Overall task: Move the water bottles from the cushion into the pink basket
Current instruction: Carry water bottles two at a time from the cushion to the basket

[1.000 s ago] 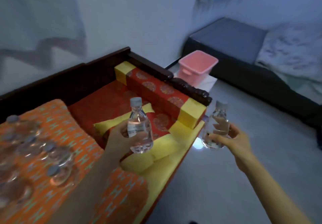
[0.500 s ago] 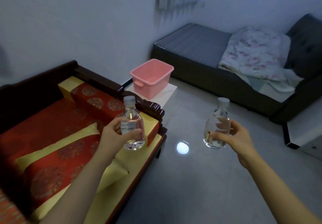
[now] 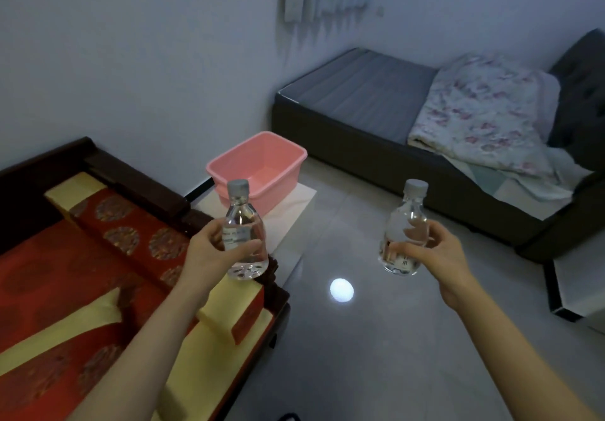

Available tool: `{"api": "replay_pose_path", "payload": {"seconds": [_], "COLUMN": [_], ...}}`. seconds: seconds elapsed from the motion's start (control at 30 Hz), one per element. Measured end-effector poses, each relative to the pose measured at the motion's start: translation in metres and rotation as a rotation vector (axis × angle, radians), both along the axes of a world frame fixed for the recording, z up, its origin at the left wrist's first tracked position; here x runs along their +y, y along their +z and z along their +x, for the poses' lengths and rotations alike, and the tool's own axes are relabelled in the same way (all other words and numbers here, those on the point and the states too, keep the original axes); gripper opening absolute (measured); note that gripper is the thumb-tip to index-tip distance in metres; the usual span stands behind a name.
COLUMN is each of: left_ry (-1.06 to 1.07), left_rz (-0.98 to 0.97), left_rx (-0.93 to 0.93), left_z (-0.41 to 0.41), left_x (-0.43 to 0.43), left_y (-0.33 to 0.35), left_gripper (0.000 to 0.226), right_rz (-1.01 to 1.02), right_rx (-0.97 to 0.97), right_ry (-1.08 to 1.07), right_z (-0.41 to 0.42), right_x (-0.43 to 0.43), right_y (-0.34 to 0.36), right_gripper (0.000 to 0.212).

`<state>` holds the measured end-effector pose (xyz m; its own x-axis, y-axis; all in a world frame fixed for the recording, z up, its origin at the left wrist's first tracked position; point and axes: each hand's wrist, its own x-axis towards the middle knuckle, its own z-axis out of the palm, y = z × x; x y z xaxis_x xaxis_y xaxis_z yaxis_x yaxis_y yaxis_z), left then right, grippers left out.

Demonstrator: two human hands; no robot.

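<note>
The person holds two bottles up at chest height, one per hand. L hand (image 3: pixel 212 250) grips the L bottle (image 3: pixel 244 234) round the lower body, thumb across the front, fingers wrapped behind. R hand (image 3: pixel 435 253) grips the R bottle (image 3: pixel 406 227) the same way, from its right side. Both bottles are upright, caps on, w/ clear water inside, and well apart from each other.

The basket (image 3: pixel 262 171) stands on a white mat (image 3: pixel 294 204) on the floor, just past the end of the bench (image 3: pixel 137 178), and I see nothing inside it. The L bottle hangs above the bench corner, near the basket but not over it. The R bottle is over bare floor (image 3: pixel 360 355), further from it.

So the step in hand is, I think, the carry: bottles are picked up, not yet delivered. The next move calls for going fwd and to the left, bringing both hands over the rim, then lowering before letting go, since the basket is low and a drop from this height could make a bottle bounce out. Both should fit side by side, I guess.

Writing: the L bottle has a see-through label w/ small print lines, and the R bottle has some marks, maybe characters, low on the body. Both are too small and blurred to read, so no brand can be told. Caps are plain grey.
</note>
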<state>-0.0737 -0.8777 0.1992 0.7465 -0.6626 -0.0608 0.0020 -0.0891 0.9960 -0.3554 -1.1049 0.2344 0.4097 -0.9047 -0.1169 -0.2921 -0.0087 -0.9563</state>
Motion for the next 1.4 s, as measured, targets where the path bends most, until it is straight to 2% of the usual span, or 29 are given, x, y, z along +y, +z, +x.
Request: {"api": "replay_pose_path", "payload": {"seconds": [0.07, 0.23, 0.53, 0.73, 0.87, 1.1, 1.27, 1.4], "left_ry": [0.013, 0.051, 0.203, 0.398, 0.485, 0.623, 0.661, 0.712], "left_rz": [-0.011, 0.028, 0.066, 0.091, 0.118, 0.15, 0.179, 0.196], "left_rx": [-0.008, -0.038, -0.065, -0.109, -0.089, -0.027, 0.009, 0.072], "left_z": [0.015, 0.042, 0.091, 0.108, 0.114, 0.174, 0.231, 0.266], "left_x": [-0.03, -0.108, -0.228, -0.294, -0.318, -0.352, -0.376, -0.395], "left_y": [0.003, 0.001, -0.01, -0.018, -0.027, -0.05, -0.07, -0.094], "left_gripper": [0.062, 0.045, 0.054, 0.053, 0.061, 0.059, 0.059, 0.063], "right_rz": [-0.011, 0.01, 0.037, 0.062, 0.094, 0.119, 0.117, 0.159], "right_rx": [-0.003, 0.029, 0.072, 0.079, 0.098, 0.133, 0.174, 0.187], "right_ry": [0.012, 0.061, 0.253, 0.494, 0.591, 0.735, 0.765, 0.79], "right_z": [0.021, 0.057, 0.134, 0.219, 0.273, 0.383, 0.458, 0.511], "right_x": [-0.035, -0.119, -0.28, -0.388, -0.423, -0.449, -0.462, -0.464], "right_y": [0.005, 0.009, -0.012, -0.014, -0.027, -0.054, -0.078, -0.1], "right_gripper": [0.056, 0.057, 0.058, 0.059, 0.06, 0.062, 0.055, 0.059]}}
